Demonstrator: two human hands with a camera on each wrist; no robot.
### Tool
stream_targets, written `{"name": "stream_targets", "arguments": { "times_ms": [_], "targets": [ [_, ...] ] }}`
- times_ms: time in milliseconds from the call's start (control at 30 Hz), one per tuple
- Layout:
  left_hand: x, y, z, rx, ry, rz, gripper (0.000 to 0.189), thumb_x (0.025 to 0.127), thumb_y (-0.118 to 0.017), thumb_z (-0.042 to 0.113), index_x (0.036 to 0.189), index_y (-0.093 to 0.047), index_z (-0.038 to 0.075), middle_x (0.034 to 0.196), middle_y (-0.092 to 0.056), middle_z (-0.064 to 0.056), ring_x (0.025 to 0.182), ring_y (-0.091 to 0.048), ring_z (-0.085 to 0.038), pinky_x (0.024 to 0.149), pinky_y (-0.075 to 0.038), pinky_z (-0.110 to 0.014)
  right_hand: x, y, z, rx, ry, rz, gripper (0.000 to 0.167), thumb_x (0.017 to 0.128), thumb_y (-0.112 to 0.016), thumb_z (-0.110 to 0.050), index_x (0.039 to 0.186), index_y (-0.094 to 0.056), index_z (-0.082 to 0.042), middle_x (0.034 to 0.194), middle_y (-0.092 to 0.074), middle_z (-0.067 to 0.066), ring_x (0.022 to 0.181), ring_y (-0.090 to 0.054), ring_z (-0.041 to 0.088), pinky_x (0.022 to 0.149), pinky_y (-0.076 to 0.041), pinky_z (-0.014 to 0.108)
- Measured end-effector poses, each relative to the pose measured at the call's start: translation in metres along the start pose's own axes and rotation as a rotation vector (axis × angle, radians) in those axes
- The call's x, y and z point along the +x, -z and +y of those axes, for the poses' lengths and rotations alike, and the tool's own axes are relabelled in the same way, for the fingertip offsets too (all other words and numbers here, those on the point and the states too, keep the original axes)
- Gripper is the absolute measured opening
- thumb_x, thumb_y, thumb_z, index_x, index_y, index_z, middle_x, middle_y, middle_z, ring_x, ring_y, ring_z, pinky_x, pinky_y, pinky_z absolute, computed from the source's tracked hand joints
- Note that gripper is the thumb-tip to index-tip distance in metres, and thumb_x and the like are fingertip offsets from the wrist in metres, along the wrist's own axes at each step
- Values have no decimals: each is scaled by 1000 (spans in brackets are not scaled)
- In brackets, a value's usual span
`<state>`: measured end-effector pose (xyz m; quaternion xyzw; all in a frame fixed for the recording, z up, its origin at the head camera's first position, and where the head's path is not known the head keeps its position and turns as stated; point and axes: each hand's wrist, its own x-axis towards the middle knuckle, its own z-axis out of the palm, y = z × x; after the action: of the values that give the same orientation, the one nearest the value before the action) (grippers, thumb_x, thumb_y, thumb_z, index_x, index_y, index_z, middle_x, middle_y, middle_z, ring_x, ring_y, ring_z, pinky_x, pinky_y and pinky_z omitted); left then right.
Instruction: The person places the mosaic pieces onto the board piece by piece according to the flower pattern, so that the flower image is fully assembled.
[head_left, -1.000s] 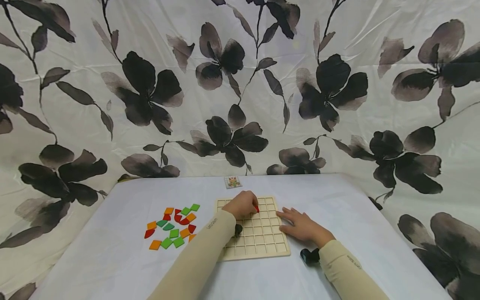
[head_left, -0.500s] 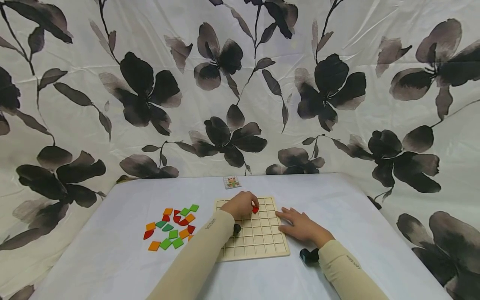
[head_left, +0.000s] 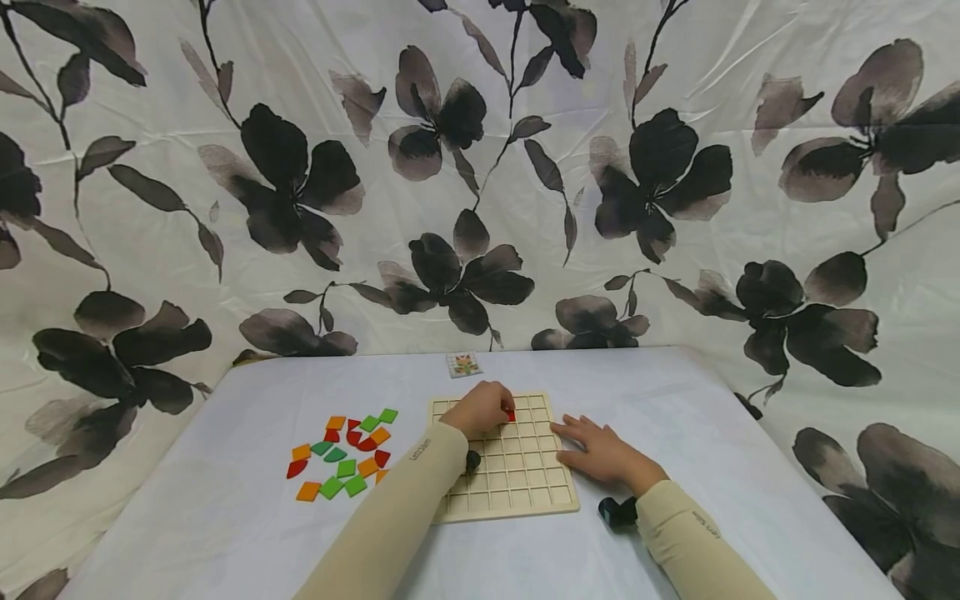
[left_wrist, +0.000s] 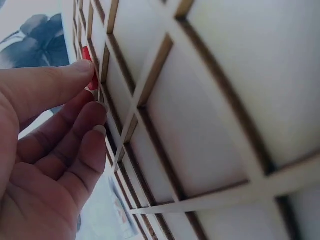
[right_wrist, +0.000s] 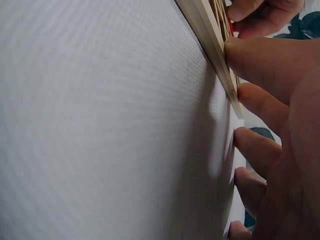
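Observation:
My left hand (head_left: 480,408) is over the upper part of a square wooden grid board (head_left: 517,479), pinching a small red tile (head_left: 512,416) at one of its cells. In the left wrist view the thumb lies against the red tile (left_wrist: 94,82), the other fingers curl below, and part of the tile is hidden. Fingers spread, my right hand (head_left: 603,452) rests at the board's right side. In the right wrist view its thumb and index finger touch the board's edge (right_wrist: 207,37), while the other fingertips reach down to the white tabletop.
Left of the board lie several loose tiles, among them an orange square (head_left: 308,491), a green diamond (head_left: 388,415) and a dark green leaf-shaped piece (head_left: 335,454). A small patterned card (head_left: 464,364) sits behind the board. A floral cloth (head_left: 450,275) hangs beyond the table (head_left: 225,533).
The red tile turned slightly in my left fingers, showing more of its face half a second ago, and now sits partly behind the fingertips. My right hand stays in place.

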<state>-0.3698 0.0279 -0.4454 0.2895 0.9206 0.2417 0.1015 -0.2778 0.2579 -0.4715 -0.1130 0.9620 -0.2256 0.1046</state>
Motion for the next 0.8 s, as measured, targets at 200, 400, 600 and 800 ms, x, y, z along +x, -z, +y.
{"name": "stream_targets", "arguments": {
  "times_ms": [200,400,600,800],
  "targets": [
    [-2,-1,0,31,-17,16,8,87,-67,5,90,-73,10,91,-69,-2,80,-57,-13,76,-49,-31,1,0,-1,-6,-5,2,55,96,-54,-44,146,-44,-23,157,-32,9,148,-19,38,115,-10,64],
    [-1,-2,-3,48,-23,10,12,89,-64,7,88,-74,13,90,-69,0,81,-58,-13,77,-49,-30,2,-3,-1,-13,-23,5,56,95,-55,-43,146,-44,-23,157,-32,9,147,-20,39,115,-11,64],
    [-8,9,-16,22,-41,18,21,94,-56,10,107,-73,9,107,-70,-5,100,-64,-19,86,-52,-36,2,-3,-4,-12,-31,5,56,94,-57,-41,145,-46,-22,157,-33,10,147,-20,39,115,-12,63],
    [-29,33,-30,28,-22,65,22,96,-58,14,110,-71,5,108,-70,-8,104,-64,-24,90,-51,-41,1,-1,-4,-18,-21,-2,56,94,-57,-41,145,-45,-21,157,-32,10,147,-20,39,115,-13,64]
  ]
}}
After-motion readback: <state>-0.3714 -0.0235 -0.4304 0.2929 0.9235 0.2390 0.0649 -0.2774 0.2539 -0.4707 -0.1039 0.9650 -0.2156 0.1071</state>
